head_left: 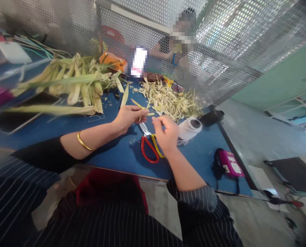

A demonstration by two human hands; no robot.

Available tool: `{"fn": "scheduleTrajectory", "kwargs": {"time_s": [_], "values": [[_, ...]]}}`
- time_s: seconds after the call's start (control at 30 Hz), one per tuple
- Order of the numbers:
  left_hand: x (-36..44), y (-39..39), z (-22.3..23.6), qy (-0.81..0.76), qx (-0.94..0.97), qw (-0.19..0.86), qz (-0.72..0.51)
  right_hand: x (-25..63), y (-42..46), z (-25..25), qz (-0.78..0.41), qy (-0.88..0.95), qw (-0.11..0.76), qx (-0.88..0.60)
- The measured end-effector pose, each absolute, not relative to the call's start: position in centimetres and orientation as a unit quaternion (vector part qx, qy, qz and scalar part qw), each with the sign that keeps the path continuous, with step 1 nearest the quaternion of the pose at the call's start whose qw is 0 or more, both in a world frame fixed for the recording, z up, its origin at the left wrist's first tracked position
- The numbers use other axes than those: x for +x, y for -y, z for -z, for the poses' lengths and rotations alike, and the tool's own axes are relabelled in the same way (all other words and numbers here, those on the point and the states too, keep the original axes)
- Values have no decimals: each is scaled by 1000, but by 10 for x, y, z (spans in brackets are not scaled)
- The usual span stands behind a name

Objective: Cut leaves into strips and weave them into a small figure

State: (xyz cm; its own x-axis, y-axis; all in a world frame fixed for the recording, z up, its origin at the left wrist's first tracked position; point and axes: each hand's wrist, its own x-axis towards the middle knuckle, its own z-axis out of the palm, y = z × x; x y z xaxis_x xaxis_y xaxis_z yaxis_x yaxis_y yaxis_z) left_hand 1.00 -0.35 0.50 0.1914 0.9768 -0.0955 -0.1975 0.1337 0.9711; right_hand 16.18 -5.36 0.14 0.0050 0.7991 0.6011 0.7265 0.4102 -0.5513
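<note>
Pale green stalks (77, 79) lie piled at the left of the blue worktop (112, 144). Next comes the forearm with a gold bangle (82, 143), reaching inward and forward to the left hand (127, 118), which is closed on a thin yellow-green strip (137, 103), pinched between thumb and fingers above the worktop. That pinch should be light but firm, close to where the other hand works, so the fibre neither bends nor slips; pulling along the grain, in small, even moves, would spare it from tearing askew.

Below and between the hands lie the scissors (146, 133), red and yellow handles towards the body; it is wise to mind the blades when lowering the wrists. The right hand (167, 133) comes up from the near right, wrist bent slightly inward, fingers curled and tips facing the strip; whether the tips meet or grip anything, I cannot tell. It does best working near the left fingertips, with both forearms relaxed. Beyond it spreads a heap of pale shreds (168, 103), and just beside it, at the right, lies a white cone of thread (189, 129)
</note>
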Motion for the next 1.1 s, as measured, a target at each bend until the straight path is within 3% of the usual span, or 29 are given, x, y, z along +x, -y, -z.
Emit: {"fn": "scheduleTrajectory", "kwargs": {"time_s": [0.13, 0.3, 0.57, 0.87, 1.0, 1.1], "values": [[14, 8, -4, -401, 446, 632, -490, 146, 53, 6, -171, 702, 382, -576], [15, 11, -6, -350, 493, 653, -457, 143, 48, 13, -340, 598, 472, -550], [13, 9, -9, -363, 478, 633, -488, 149, 53, 8, -329, 658, 481, -477], [10, 6, -9, -383, 445, 633, -505, 150, 54, 0, -294, 713, 428, -470], [1, 1, -16, -380, 468, 660, -449, 161, 50, -3, -302, 616, 488, -540], [-5, -2, -20, -387, 506, 671, -380, 168, 43, -2, -372, 579, 502, -523]]}}
